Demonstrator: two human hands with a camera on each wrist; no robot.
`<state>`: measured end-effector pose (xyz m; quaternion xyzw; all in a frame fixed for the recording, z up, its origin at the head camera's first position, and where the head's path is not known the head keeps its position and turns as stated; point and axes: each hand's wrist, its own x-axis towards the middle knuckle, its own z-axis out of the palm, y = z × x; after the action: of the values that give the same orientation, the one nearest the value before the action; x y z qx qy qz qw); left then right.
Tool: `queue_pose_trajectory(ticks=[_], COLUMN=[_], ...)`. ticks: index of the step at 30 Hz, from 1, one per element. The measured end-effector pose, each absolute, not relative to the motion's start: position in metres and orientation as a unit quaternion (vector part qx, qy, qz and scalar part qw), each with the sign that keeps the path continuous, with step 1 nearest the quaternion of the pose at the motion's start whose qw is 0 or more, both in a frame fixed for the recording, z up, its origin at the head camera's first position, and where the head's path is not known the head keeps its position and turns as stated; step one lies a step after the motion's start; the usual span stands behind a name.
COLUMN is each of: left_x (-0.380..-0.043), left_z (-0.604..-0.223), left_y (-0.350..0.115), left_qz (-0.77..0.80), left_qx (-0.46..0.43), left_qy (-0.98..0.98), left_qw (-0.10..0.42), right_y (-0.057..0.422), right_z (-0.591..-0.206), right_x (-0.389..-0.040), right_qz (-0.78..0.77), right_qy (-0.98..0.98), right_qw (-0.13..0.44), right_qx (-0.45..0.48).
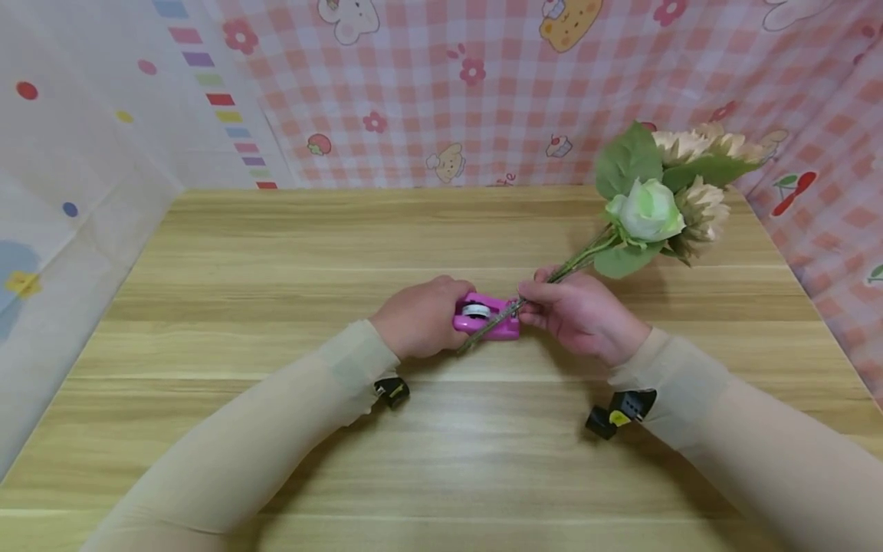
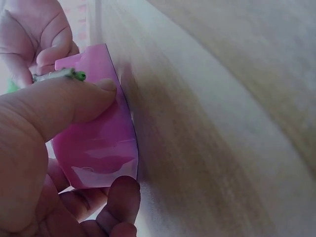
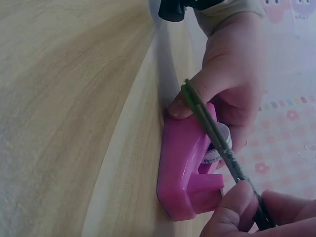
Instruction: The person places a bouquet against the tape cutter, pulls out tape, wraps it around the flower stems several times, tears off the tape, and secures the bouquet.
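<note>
A pink tape dispenser (image 1: 507, 330) with a white tape roll (image 1: 476, 310) stands on the wooden table. My left hand (image 1: 424, 316) grips its rear end, thumb along one side and fingers round the other, as the left wrist view shows. In my right hand (image 1: 586, 314), thumb and fingers pinch the stems (image 3: 217, 136) of a bunch of artificial flowers (image 1: 648, 211) near the dispenser's cutting end. The stems slant across the top of the dispenser, their cut ends beside my left thumb (image 2: 74, 103). The blooms, one pale green rose and several cream flowers with green leaves, point to the far right.
The wooden table (image 1: 276, 238) reaches back to a pink checked cloth (image 1: 414, 92) with cartoon prints. White cloth (image 1: 90, 130) with coloured dots hangs on the left. A small black camera is strapped at each wrist.
</note>
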<state>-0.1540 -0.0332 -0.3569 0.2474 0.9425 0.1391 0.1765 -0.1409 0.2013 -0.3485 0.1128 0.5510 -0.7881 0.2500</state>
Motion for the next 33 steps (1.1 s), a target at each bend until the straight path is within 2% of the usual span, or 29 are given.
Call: queue_pose_trajectory(ticks=[14, 22, 33], left_x=[-0.154, -0.154, -0.154], left_z=[-0.359, -0.359, -0.357], left_y=[-0.033, -0.033, -0.033], left_qz=[0.141, 0.14, 0.138], left_qx=[0.249, 0.247, 0.244], left_qy=[0.943, 0.944, 0.943], left_qw=[0.173, 0.171, 0.177], right_y=[0.207, 0.213, 0.214], right_z=[-0.354, -0.357, -0.358], right_x=[-0.14, -0.143, -0.14], right_qz=[-0.776, -0.741, -0.744], right_qy=[0.567, 0.598, 0.604], right_qw=[0.259, 0.29, 0.268], right_qx=[0.099, 0.1, 0.098])
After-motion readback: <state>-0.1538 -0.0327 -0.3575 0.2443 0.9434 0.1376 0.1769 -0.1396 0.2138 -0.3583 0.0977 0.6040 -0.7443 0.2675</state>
